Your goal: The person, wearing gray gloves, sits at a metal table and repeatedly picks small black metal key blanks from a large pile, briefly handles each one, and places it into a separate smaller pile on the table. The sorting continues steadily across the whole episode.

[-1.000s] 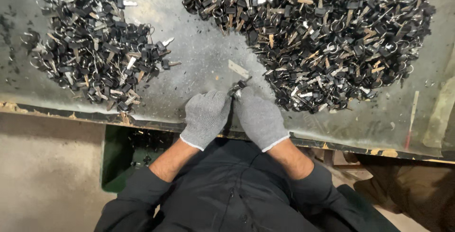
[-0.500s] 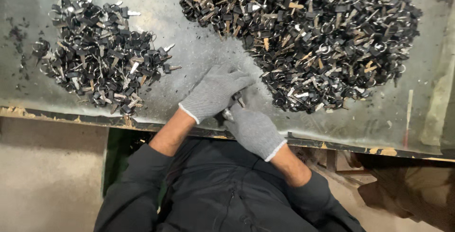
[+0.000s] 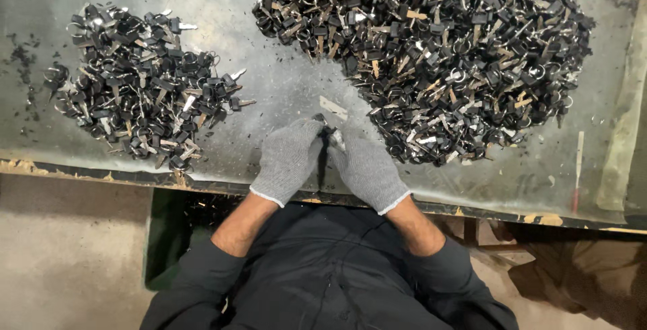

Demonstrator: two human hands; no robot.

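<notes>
Fingers of both gloved hands pinched a small dark key (image 3: 324,142) between them, just above the table (image 3: 283,87) edge. Half a second earlier the left hand (image 3: 286,161) had lain crossed over the right hand (image 3: 367,167); now the two sat side by side, fingertips meeting. A small pile of keys (image 3: 138,87) lay left, a large pile (image 3: 431,53) right.

No packages, labels, signs or screens
</notes>
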